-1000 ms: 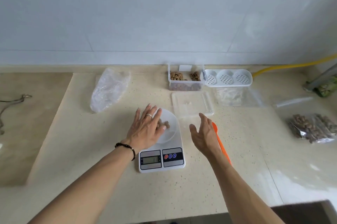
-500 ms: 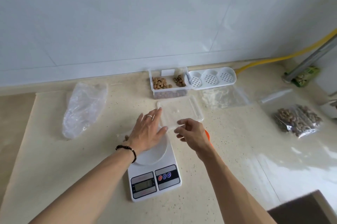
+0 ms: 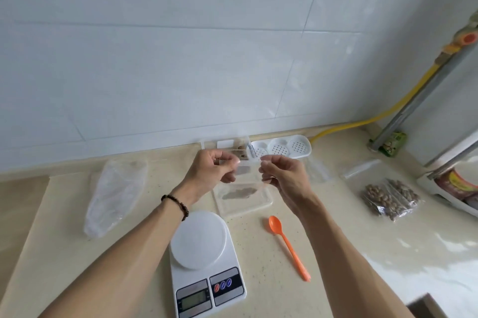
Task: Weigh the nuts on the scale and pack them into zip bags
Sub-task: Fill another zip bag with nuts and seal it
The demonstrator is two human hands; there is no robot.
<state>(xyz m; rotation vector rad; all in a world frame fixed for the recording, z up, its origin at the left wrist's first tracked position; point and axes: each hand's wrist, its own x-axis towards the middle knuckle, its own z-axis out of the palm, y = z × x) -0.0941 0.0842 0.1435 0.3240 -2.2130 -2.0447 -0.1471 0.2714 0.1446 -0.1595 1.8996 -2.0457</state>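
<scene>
My left hand [image 3: 212, 173] and my right hand [image 3: 282, 175] each pinch a top corner of a clear zip bag [image 3: 248, 173], held stretched between them above the counter. The bag looks empty. Right below it lies a clear container lid [image 3: 243, 204]. Behind my hands, partly hidden, stands the clear box of nuts [image 3: 240, 148]. The white scale [image 3: 204, 279] sits near me, and its round plate [image 3: 198, 240] is bare. An orange spoon [image 3: 287, 245] lies to the right of the scale. Filled bags of nuts [image 3: 390, 198] rest at the far right.
A crumpled clear plastic bag [image 3: 116, 196] lies at the left. A white perforated tray [image 3: 282, 148] stands by the wall, with flat empty zip bags [image 3: 319, 170] in front of it. A yellow hose [image 3: 388, 110] and a grey pipe [image 3: 419, 100] run up the right corner.
Both hands left the scale and lifted a clear zip bag between them. The nuts seen on the plate a second ago are gone from it. The view has tilted upward.
</scene>
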